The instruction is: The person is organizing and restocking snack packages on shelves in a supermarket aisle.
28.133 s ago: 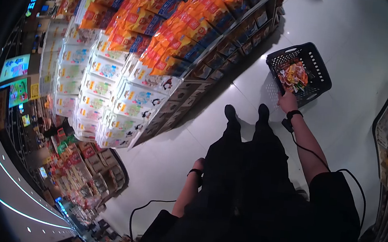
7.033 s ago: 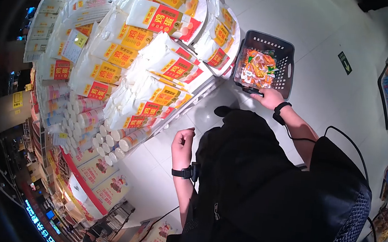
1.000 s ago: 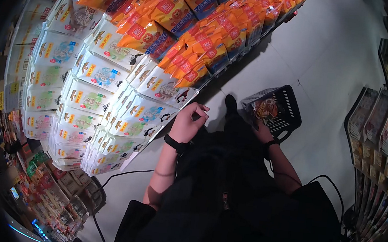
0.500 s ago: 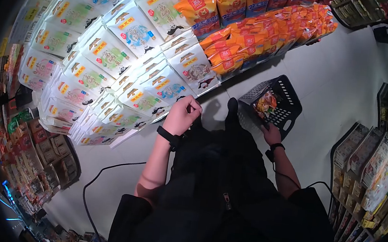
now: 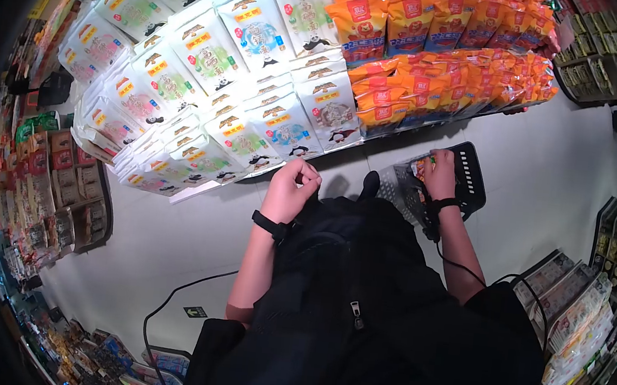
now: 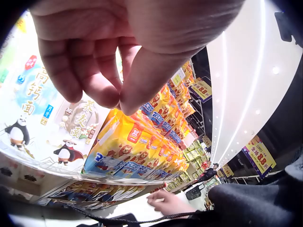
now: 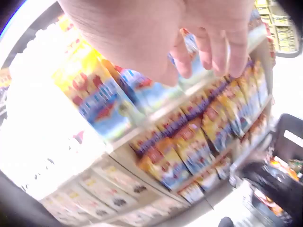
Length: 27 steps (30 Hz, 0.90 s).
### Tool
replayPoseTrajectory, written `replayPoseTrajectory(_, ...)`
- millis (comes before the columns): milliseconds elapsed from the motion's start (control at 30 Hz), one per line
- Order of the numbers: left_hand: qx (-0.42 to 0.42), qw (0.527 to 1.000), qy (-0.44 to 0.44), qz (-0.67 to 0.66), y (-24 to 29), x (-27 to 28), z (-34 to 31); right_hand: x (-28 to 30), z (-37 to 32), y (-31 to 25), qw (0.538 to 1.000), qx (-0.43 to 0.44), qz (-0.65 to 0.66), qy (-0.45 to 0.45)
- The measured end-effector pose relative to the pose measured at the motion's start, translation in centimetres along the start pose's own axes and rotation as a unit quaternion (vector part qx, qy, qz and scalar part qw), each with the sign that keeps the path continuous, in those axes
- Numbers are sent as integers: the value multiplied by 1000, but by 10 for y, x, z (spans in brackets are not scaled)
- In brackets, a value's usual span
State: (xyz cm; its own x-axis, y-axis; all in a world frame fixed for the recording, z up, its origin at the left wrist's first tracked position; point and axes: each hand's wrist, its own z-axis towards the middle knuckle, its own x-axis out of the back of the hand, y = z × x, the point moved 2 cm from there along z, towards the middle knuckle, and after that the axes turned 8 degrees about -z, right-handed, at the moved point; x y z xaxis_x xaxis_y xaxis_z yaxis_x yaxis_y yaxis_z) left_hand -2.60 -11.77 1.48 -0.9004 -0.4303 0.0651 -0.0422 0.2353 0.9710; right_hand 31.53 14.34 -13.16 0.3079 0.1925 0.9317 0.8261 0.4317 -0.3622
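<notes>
In the head view my left hand [image 5: 290, 189] hangs before the noodle shelf, holding nothing. Its thumb tip meets a fingertip and the other fingers are loosely curled, as the left wrist view shows. Nearest it are white noodle packs [image 5: 284, 134] with panda prints. My right hand [image 5: 441, 172] is over the black shopping basket [image 5: 467, 181], overlapping it in the head view. In the right wrist view, that hand [image 7: 142, 38] has loosely bent fingers with nothing between them, and the basket, with colourful packets [image 7: 284, 165] inside, is lower right.
Orange bags [image 5: 410, 83] with bear prints stand in rows right of the noodles. A low rack [image 5: 560, 302] of packages is at my right, with more shelves [image 5: 72, 190] at the left. A black cable [image 5: 162, 301] runs from my left side over the floor.
Seven seconds ago I was by egg noodle packs, gripping the basket's handle. Half a second ago my right hand was still at the handle; now it has come off and up. The view has turned left.
</notes>
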Motion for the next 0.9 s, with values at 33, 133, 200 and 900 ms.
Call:
replayPoseTrajectory(33,1,1000,2,0,-1,0,-2,27,22,-31,995,6,97,-8)
replayPoseTrajectory(133,10,1000,-6,-17,-3,-7,0,65,70,-107,970,93,211,75)
replayPoseTrajectory(200,-10,1000,-24,3,9,-12,4,78,88,-142,966,183,125,132)
replayPoseTrajectory(900,-216,968,-23,127,61,-16,22,229,33,-246,926,352,129,46)
